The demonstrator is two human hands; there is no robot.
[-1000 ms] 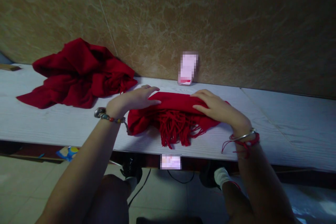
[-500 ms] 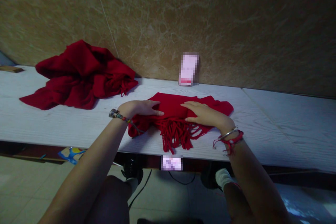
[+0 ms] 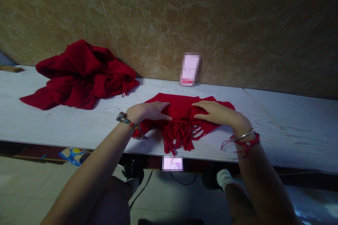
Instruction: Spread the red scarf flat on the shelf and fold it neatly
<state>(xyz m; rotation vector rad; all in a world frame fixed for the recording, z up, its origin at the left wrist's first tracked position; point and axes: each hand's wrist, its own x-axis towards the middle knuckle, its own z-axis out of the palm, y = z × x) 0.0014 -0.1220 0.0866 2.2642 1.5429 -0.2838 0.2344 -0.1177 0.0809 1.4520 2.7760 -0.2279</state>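
A red fringed scarf (image 3: pixel 181 107) lies folded on the white wood-grain table, its tassels hanging toward the near edge. My left hand (image 3: pixel 155 110) rests on the scarf's left part with fingers stretched out and thumb apart. On the right part lies my right hand (image 3: pixel 212 111), its fingers also extended and pointing left. The two hands face each other, with a strip of red cloth and the fringe between them. A second red fringed scarf (image 3: pixel 87 81) sits in a crumpled heap at the far left, touched by neither hand.
Behind the white table (image 3: pixel 285 130) rises a brown marbled wall (image 3: pixel 169 24). A blurred pink-white item (image 3: pixel 190 69) leans against it. At the left end is a wooden piece (image 3: pixel 11 69). A blue packet (image 3: pixel 72 155) and another blurred item (image 3: pixel 172 163) sit below the front edge.
My left hand has slid a little to the right over the scarf. My right hand and wrist have also shifted right. The crumpled scarf stays where it was.
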